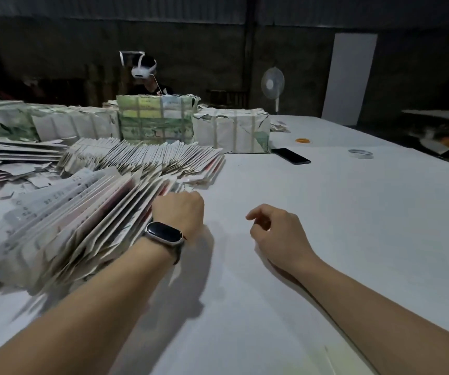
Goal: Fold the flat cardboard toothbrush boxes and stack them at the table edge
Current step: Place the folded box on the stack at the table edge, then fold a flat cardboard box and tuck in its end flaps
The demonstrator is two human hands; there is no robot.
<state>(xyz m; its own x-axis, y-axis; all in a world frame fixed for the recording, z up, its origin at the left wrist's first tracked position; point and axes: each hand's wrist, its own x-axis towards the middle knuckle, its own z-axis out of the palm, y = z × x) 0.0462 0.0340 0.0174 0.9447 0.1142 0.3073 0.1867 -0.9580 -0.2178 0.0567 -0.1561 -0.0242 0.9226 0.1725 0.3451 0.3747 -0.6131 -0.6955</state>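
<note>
- Your left hand (178, 209) is at the right end of the near row of flat white cardboard toothbrush boxes (63, 226), which stand on edge and lean like fanned cards on the left of the white counter (326, 226).
- Your left fingers are curled under and hidden behind the back of the hand, right up against the last boxes of that row; you cannot tell from this view whether they actually have hold of one.
- A dark smartwatch with a silver rim (164, 233) sits on your left wrist.
- Your right hand (277, 234) hovers over bare counter to the right of the left hand, apart from every box. Its fingers (255, 213) are loosely curled, thumb and forefinger close together, and they hold nothing.
- A second fanned row of flat white boxes (147, 158) lies farther back on the counter, beyond the near row.
- Loose flat sheets and scraps of the same card (14, 161) are spread at far left.
- Behind both rows stand paper-wrapped, strapped bundles (231, 131), one of them printed green and yellow (155, 121).
- Just right of the bundles lies a black phone (291, 156), and well beyond it a clear roll of tape (360, 153) and a small orange ring (304, 140).
- Another person wearing a white headset (143, 71) sits behind the bundles; a white standing fan (272, 85) is off to the right.
</note>
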